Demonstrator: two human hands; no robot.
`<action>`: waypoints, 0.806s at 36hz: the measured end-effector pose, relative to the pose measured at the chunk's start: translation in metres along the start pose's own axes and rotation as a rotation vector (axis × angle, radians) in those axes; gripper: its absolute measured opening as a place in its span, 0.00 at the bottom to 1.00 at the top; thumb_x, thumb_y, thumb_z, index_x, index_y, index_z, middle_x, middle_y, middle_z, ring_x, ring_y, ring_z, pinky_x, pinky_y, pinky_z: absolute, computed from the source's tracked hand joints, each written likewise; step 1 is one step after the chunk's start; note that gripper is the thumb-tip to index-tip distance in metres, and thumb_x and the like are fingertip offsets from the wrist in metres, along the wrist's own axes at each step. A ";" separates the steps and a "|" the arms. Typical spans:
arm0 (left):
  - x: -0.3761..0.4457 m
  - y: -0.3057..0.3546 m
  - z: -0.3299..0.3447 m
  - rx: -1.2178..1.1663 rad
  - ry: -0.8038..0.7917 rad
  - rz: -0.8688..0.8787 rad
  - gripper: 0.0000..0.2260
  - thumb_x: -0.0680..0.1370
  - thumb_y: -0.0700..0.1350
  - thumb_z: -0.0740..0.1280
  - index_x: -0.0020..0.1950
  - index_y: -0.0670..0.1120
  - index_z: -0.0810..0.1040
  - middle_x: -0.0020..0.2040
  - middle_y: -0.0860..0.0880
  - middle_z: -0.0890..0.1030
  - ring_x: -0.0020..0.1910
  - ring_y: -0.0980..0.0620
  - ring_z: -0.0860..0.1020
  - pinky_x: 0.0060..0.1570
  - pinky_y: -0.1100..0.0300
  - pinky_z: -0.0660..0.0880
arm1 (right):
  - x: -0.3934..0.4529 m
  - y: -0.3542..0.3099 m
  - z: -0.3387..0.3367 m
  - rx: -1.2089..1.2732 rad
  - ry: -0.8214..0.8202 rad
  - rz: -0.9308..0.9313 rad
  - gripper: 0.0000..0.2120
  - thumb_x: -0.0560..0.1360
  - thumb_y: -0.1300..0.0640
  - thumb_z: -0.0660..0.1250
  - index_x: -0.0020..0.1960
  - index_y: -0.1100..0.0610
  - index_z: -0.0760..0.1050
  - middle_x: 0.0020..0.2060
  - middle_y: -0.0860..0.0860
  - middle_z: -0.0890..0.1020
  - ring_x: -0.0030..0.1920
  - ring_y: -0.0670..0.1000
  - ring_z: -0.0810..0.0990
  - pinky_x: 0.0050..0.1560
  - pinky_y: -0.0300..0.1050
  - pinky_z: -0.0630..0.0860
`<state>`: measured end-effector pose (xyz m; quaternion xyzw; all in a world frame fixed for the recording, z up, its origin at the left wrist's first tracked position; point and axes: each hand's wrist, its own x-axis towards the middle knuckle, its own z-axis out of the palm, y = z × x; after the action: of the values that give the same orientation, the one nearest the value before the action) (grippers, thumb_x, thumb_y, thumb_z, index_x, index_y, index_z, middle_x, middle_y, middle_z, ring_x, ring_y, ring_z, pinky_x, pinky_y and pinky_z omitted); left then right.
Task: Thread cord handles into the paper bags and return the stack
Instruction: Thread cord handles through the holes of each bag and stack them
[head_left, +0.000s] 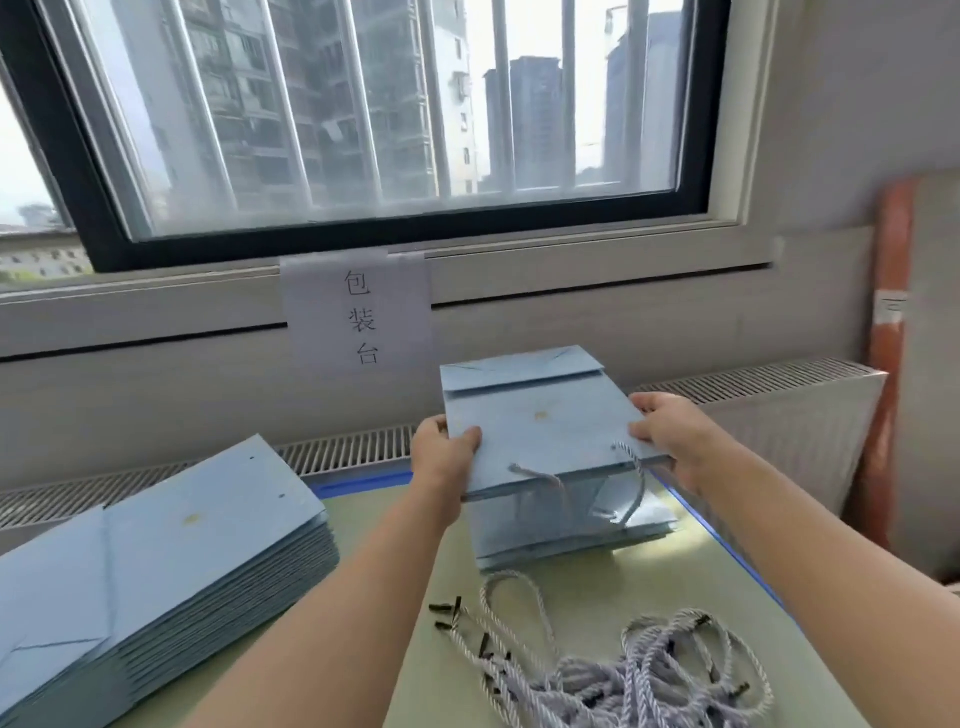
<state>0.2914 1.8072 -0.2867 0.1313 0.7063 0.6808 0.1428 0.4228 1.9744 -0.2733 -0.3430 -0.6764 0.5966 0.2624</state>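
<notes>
Holding flat pale-blue paper bag (540, 431) with threaded white twisted cord handle (631, 467) above small finished stack (571, 540); left hand (447, 452) and right hand (670, 431) pinching side edges. Risk: dangling handle snagging, bag landing skewed, stack sliding off green tabletop (649, 587).

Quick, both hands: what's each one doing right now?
Left hand: gripping the left edge of the bag.
Right hand: gripping the same bag's right edge.
</notes>
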 end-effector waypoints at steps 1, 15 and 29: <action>0.003 -0.005 0.002 0.008 -0.001 -0.010 0.11 0.79 0.36 0.66 0.60 0.38 0.73 0.53 0.41 0.79 0.44 0.46 0.78 0.44 0.55 0.74 | 0.007 0.005 0.000 -0.013 0.008 0.019 0.19 0.76 0.75 0.58 0.65 0.64 0.69 0.50 0.58 0.76 0.44 0.55 0.77 0.33 0.37 0.76; 0.028 0.031 0.007 -0.107 -0.044 0.052 0.11 0.81 0.34 0.58 0.63 0.41 0.70 0.51 0.44 0.78 0.40 0.49 0.79 0.36 0.56 0.78 | 0.032 -0.013 -0.016 0.487 -0.141 -0.016 0.16 0.82 0.52 0.54 0.58 0.60 0.76 0.45 0.54 0.83 0.39 0.51 0.80 0.34 0.40 0.78; 0.023 -0.006 0.000 -0.216 0.032 -0.195 0.09 0.81 0.35 0.59 0.61 0.39 0.71 0.47 0.43 0.76 0.38 0.47 0.75 0.35 0.58 0.74 | -0.005 0.024 -0.009 -1.001 0.154 -0.990 0.41 0.66 0.55 0.76 0.74 0.45 0.60 0.75 0.53 0.60 0.74 0.58 0.58 0.71 0.52 0.46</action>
<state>0.2700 1.8160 -0.2930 0.0351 0.6406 0.7376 0.2104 0.4363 1.9773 -0.2952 -0.1157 -0.9255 -0.0012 0.3607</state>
